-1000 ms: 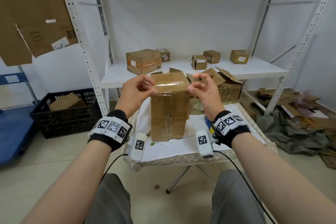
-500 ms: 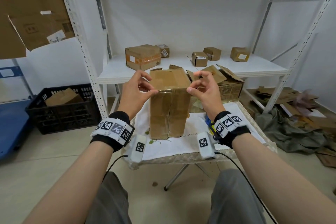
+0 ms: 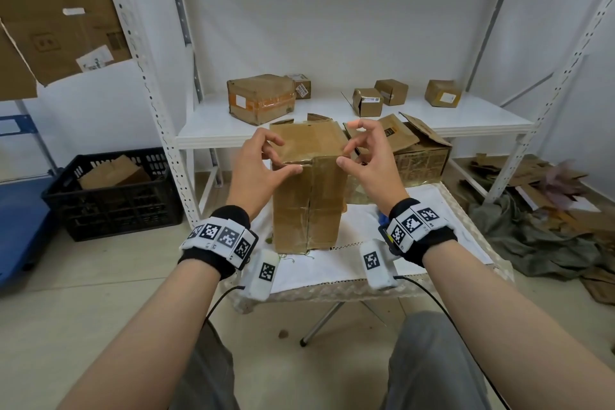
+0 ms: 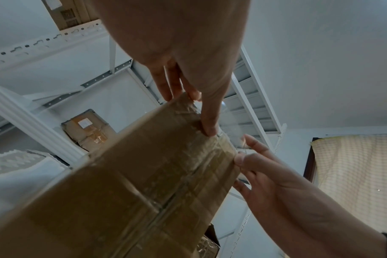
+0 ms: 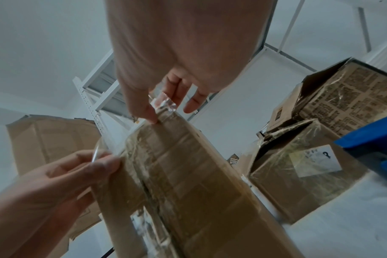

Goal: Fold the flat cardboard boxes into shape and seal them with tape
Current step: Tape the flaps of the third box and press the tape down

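Observation:
A tall brown cardboard box [image 3: 307, 206] stands upright on the white-clothed table [image 3: 432, 230]. Old tape runs down the box's front seam. A strip of clear tape [image 5: 164, 104] stretches across the box's top front edge. My left hand [image 3: 283, 158] pinches the strip's left end at the box's left corner, thumb on the front face. My right hand [image 3: 349, 146] pinches the right end at the right corner, its other fingers curled above the top. In the left wrist view the left thumb [image 4: 209, 129] presses on the box [image 4: 144, 183].
An open printed box [image 3: 422, 156] stands behind on the table. The white shelf [image 3: 332, 113] holds several small boxes. A black crate [image 3: 113, 196] with cardboard and a blue cart [image 3: 20, 226] sit left. Cardboard scraps and cloth [image 3: 539, 236] lie right. A blue object [image 5: 376, 148] lies beside my right wrist.
Both hands have come down a little with the tape strip to the box's top front edge, and the thumbs have closed in slightly. The box stays put.

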`<state>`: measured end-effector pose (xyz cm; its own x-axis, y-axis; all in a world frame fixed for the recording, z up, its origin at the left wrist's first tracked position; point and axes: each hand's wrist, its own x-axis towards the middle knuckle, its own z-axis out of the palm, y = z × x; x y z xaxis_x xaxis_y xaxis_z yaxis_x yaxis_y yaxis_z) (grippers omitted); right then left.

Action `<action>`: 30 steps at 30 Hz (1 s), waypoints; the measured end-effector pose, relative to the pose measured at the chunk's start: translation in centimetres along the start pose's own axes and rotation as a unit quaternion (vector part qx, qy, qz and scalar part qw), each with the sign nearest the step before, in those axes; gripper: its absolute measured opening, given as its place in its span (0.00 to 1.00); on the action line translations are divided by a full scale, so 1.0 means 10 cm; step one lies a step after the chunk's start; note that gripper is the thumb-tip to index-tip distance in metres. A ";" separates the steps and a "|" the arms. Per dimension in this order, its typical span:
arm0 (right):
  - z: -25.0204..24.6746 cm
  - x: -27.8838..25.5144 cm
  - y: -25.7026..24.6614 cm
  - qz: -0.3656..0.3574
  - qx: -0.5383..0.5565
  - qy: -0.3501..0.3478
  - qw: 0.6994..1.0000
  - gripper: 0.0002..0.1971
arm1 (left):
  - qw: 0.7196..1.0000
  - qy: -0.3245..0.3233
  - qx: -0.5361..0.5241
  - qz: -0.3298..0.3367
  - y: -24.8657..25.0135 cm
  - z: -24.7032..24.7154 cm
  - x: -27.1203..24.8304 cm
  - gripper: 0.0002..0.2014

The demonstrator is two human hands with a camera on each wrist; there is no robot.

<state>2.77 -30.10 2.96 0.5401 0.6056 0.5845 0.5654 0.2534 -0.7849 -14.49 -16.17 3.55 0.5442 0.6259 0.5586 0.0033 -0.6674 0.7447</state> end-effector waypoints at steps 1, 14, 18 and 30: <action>0.00 0.01 0.01 -0.003 -0.003 -0.004 1.000 0.29 | 1.000 0.004 0.001 -0.006 0.00 0.03 0.01 0.24; 0.08 0.05 0.12 -0.016 -0.038 -0.018 0.999 0.41 | 0.999 0.020 0.028 -0.002 -0.07 0.23 0.01 0.26; 0.09 0.06 0.13 -0.014 -0.040 -0.024 0.999 0.38 | 0.999 0.045 0.018 0.020 -0.10 0.26 0.00 0.30; 0.15 0.01 0.08 0.019 0.049 -0.046 0.998 0.39 | 0.996 0.005 -0.087 0.013 -0.25 0.21 -0.01 0.30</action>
<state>2.30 -28.73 2.07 0.4970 0.6820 0.5365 0.4801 0.2989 -0.8247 -12.77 -15.46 0.86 0.5344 0.6140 0.5809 -0.1562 -0.6037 0.7818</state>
